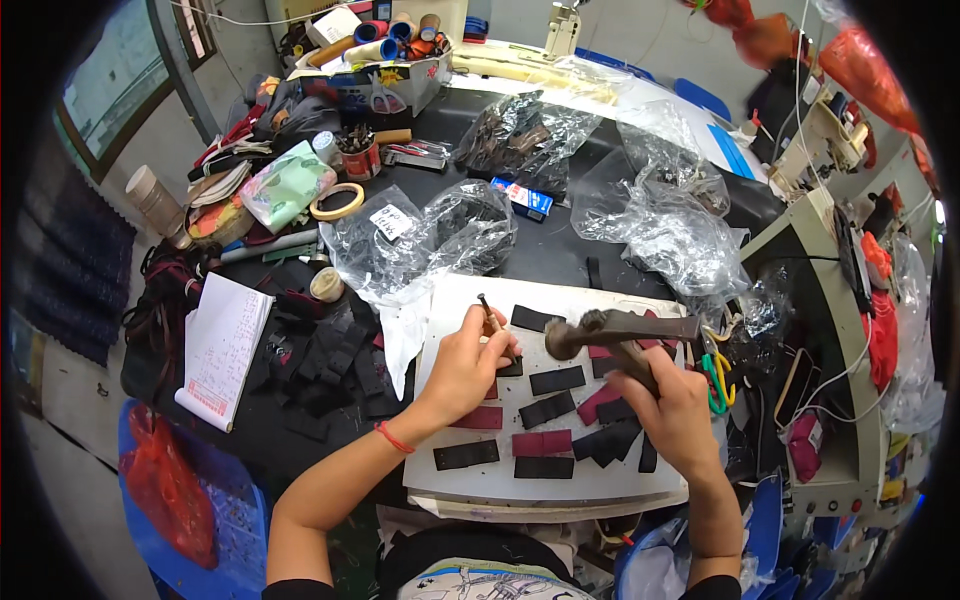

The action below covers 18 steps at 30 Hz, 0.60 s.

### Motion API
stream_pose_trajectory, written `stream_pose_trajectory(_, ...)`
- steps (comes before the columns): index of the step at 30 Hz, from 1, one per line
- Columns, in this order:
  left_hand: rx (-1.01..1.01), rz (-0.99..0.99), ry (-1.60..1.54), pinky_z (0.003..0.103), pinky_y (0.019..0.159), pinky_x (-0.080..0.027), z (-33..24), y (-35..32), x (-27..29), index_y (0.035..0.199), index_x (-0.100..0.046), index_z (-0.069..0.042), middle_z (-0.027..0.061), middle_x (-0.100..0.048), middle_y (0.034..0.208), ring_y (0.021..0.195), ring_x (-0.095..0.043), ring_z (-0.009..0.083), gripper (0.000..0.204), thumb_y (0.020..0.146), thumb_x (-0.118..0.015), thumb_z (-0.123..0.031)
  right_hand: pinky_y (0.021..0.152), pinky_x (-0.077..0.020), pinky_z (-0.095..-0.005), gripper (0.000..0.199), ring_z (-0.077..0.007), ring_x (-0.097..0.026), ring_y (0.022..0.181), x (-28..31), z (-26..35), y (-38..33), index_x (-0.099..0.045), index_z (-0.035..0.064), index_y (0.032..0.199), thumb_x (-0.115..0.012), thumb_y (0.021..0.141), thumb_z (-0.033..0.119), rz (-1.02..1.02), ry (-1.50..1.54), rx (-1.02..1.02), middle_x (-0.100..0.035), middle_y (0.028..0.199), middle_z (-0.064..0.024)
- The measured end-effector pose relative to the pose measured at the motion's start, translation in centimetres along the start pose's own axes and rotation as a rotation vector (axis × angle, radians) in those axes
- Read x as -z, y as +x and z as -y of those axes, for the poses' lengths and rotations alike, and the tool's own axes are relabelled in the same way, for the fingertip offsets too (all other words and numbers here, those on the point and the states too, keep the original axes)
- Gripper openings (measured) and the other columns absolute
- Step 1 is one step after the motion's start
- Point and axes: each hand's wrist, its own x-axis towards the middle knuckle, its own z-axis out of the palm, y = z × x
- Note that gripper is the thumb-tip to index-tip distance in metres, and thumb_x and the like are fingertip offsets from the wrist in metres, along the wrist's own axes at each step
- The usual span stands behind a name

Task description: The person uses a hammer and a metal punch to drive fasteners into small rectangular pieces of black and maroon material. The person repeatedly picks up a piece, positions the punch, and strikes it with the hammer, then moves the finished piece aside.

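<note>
My left hand (462, 368) is closed around a thin metal punch (487, 306), held roughly upright over a dark strip on a white board (450, 305). Its lower tip is mostly hidden by my fingers. In my right hand (682, 415) is a hammer (645, 325), gripped by its handle and raised above the board, with the round striking face toward the punch. Around both hands lie short black fabric strips (557, 380) and maroon strips (541, 443), several with small holes or marks.
A pile of black strips (345, 350) and an open notebook (225, 340) lie left of the board. Clear plastic bags (665, 235) and a tape roll (337, 202) sit behind. Scissors with green and yellow handles (716, 382) are at right, beside a pale machine cabinet (815, 225).
</note>
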Motion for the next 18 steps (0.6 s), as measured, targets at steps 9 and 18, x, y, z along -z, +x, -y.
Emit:
stream_pose_trajectory(9,-0.174,0.093,0.265,0.029,0.075,-0.055,-0.3,-0.8,0.4,0.103,-0.051,0.003,0.0129,-0.066,0.092,0.085,-0.068,0.018,0.013,0.096,-0.054,-0.008,0.05,-0.0428,-0.0345,0.021,-0.0268,-0.057,0.052,-0.1,-0.7,-1.5,-0.059,0.0042,0.086,-0.073,0.082,0.019,0.056,0.048,-0.134,-0.057,0.063,-0.0122)
stream_pose_trajectory(18,-0.479,0.104,0.606,0.045,0.058,-0.05,0.7,-2.1,-0.6,0.102,-0.049,-0.001,0.0215,-0.061,0.078,0.072,-0.064,0.0389,0.015,0.093,-0.056,-0.01,0.047,-0.0423,-0.033,0.017,-0.0181,-0.058,0.05,1.0,1.7,0.6,-0.055,0.0036,0.088,-0.068,0.086,0.014,-0.026,-0.017,0.131,-0.058,0.062,-0.0074)
